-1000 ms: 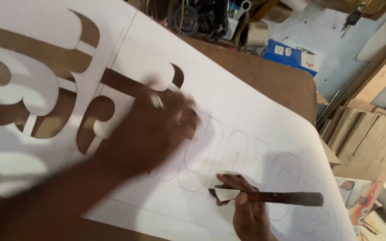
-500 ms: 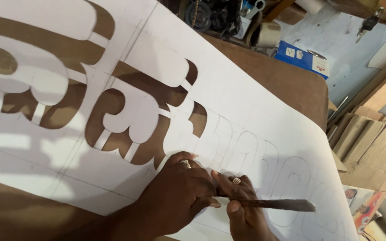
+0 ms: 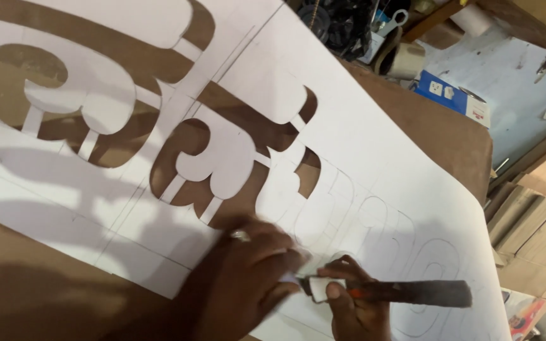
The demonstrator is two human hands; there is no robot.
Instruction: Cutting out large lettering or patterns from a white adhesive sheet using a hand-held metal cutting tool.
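Large white stencil sheet [image 3: 361, 145] lies flat on the brown counter [image 3: 437, 132], letter shapes cut out. Right hand [image 3: 352, 303], grip pinching a long dark cutting tool [image 3: 406, 292], works at pencilled outlines. Left hand [image 3: 248, 278] presses the sheet, fingers partly curled, just beside the tool.

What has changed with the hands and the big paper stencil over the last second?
The left hand slid from the cut-out shapes down the white paper stencil sheet to press beside the right hand. The right hand still grips the dark flat-handled cutting tool on the pencilled outlines.
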